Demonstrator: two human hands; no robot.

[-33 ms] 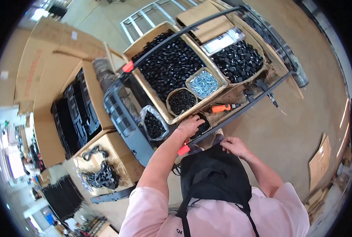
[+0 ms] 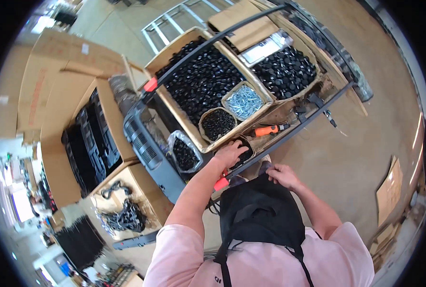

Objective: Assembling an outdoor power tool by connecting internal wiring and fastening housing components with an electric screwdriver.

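Observation:
My left hand (image 2: 229, 154) reaches over a small container of black parts (image 2: 246, 158) at the cart's near edge. Its fingers look stretched and apart, with the tips down at the parts. My right hand (image 2: 280, 175) is closed beside the black apron (image 2: 260, 205), its fingers curled together; whatever they may hold is too small to make out. Beyond my left hand stand a round tub of small black pieces (image 2: 218, 125) and a carton of silvery screws (image 2: 243, 102), both inside a large box of glossy black parts (image 2: 201, 79).
An orange-handled tool (image 2: 266, 130) lies along the cart's near side, beside a dark metal rail (image 2: 289, 131). To the left are a plastic-lined bin of black pieces (image 2: 184, 154), a grey vented panel (image 2: 148, 148) and a cardboard box (image 2: 112, 138) holding black panels. Another box of black caps (image 2: 287, 71) sits at right.
The view has shifted slightly. Both hands keep nearly the same places, the left at the small container and the right by the apron.

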